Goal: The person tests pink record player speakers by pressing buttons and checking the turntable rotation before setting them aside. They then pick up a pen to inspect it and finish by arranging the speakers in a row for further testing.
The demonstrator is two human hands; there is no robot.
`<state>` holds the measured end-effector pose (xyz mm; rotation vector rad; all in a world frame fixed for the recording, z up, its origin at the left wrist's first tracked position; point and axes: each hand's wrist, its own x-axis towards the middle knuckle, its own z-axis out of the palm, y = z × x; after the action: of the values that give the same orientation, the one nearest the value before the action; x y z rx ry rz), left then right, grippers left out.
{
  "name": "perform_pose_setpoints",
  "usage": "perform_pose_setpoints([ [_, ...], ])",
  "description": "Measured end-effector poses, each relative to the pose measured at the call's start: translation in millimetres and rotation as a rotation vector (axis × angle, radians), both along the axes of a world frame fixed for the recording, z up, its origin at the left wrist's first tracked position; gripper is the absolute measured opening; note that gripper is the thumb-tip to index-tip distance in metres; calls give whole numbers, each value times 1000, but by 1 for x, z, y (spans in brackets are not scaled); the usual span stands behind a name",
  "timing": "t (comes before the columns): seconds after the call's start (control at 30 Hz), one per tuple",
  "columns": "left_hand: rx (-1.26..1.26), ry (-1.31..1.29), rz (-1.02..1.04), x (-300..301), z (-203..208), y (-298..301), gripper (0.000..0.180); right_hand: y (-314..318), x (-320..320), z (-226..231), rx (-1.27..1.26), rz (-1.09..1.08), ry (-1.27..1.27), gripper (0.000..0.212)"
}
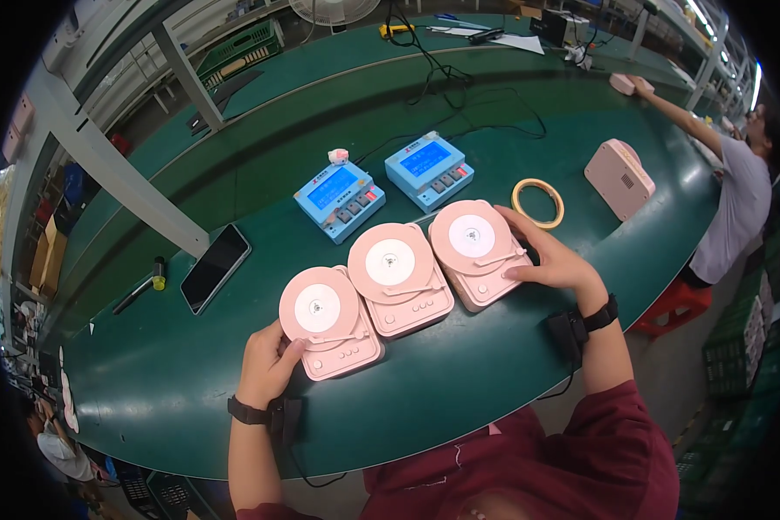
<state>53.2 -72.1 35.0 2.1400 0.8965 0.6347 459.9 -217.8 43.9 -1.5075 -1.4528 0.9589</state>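
Observation:
Three small pink record players stand side by side in a slanting row on the green table. Each has a round turntable with a white centre, a tone arm and buttons on the base. My left hand [264, 360] grips the left record player [347, 357] at its outer side, thumb in front and the other fingers partly hidden. On the far side of the row, my right hand [553, 260] holds the right record player [485, 286], thumb near its front edge and fingers behind. Between them, the middle record player [407, 310] is touched by neither hand.
Behind the row are two blue testers [340, 201] [429, 171] with lit screens and cables. A tape roll [537, 204] and another pink device [621, 180] lie to the right. Left are a phone [217, 269] and a dark pen-like tool [139, 286]. A co-worker [737, 182] reaches in at far right.

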Motion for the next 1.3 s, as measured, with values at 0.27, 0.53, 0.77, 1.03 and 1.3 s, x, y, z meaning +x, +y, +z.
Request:
perform_pose_setpoints([
  [0.27,0,18,5,-1,-1,0,39,1,-2,1,-105,26,195,94],
  [0.53,-3,4,0,0,-1,1,38,2,-9,5,-71,6,190,96],
  [0.77,-15,6,9,-2,1,-1,37,5,-10,3,-56,18,264,97],
  [1.03,-29,-10,15,0,-1,-1,36,5,-9,-4,2,-22,117,98],
  [1.3,-27,6,15,-1,2,-1,35,6,-13,-5,28,-59,103,101],
])
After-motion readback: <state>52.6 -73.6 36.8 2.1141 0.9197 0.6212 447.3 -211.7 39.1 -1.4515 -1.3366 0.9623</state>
